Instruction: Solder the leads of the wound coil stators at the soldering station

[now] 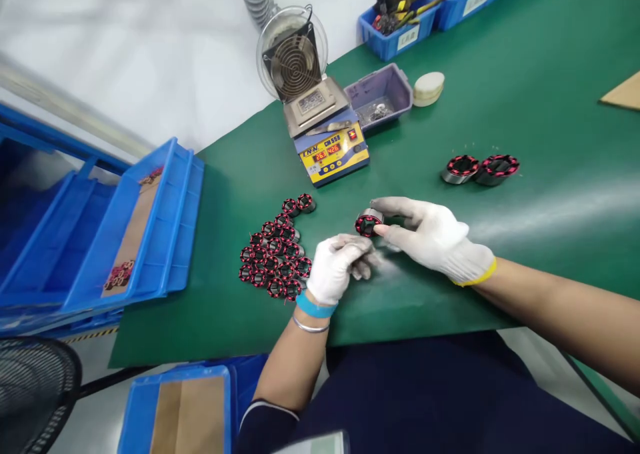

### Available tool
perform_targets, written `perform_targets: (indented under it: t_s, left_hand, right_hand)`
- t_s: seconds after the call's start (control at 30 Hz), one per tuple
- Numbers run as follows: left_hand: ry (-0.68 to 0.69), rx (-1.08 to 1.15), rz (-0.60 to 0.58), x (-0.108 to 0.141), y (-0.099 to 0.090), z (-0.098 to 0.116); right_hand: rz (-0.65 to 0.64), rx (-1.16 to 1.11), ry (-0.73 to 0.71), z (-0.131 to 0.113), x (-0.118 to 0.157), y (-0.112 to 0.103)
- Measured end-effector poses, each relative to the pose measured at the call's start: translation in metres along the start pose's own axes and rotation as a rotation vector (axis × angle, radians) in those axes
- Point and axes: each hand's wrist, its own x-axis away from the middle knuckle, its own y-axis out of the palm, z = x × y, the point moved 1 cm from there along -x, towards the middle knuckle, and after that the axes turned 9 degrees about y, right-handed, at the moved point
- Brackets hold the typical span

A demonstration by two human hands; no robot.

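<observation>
A green counter [500,254] ran beside stacked blue trays [165,241], with a solder pot [330,144] at its far edge. The right hand [435,241] pinched a wound coil [369,223] in its fingers just above the mat; the left hand [335,267] curled loosely below it, whether empty or gripping something I could not tell. Beside it lay a cluster of coils [275,257]; two larger ones [480,169] sat well apart. The coil seemed under inspection; turning it would call for both hands.

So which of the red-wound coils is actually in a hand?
The single coil pinched by the right hand, lifted clear of the cluster on the mat and apart from the two larger coils at right.
</observation>
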Motion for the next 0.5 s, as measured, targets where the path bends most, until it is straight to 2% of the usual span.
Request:
perform_targets:
  t_s: [0.07,0.17,0.2,0.27,0.4,0.43,0.5]
  left_hand:
    - [0.107,0.023,0.071,0.003,-0.009,0.005]
    - [0.282,-0.021,0.33,0.003,-0.013,0.007]
    - [0.314,-0.071,0.375,0.002,-0.011,0.007]
    - [0.318,-0.161,0.355,0.0,-0.004,0.006]
    - [0.179,-0.171,0.132,0.005,0.005,0.006]
    - [0.159,-0.146,0.112,0.008,0.004,0.006]
    - [0.193,-0.046,0.21,0.011,-0.002,0.007]
  right_hand:
    - [0.036,0.068,-0.023,0.001,0.001,-0.001]
    - [0.054,0.105,-0.056,0.002,0.003,-0.002]
    - [0.055,0.112,-0.066,0.002,0.004,-0.002]
    - [0.064,0.126,-0.082,0.003,0.005,-0.002]
    - [0.055,0.104,-0.059,0.003,0.006,-0.001]
    - [0.047,0.077,-0.04,0.002,0.005,-0.001]
    - [0.037,0.009,-0.006,0.0,0.004,-0.002]
